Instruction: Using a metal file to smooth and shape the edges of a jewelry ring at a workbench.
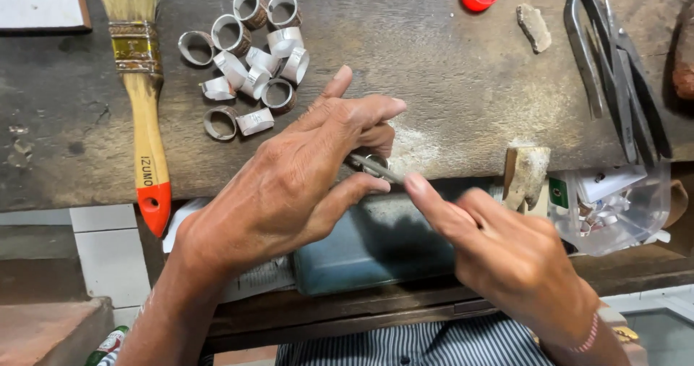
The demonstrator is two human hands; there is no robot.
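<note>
Head view shows the left hand (289, 185) pinching a small metal ring (374, 162) at the edge of the desk (434, 69), so it stays put. Its fingers are closed tight on the ring. The right hand (506, 257) holds a thin file (379, 169) against it, pointer finger pressing along the tool. More bent metal rings (249, 55) wait in a pile near the paintbrush (141, 98).

My left hand (289, 185) is curling, fingers pinching toward three o'clock; my right hand (499, 254) is pointing its forefinger toward ten o'clock.
</note>
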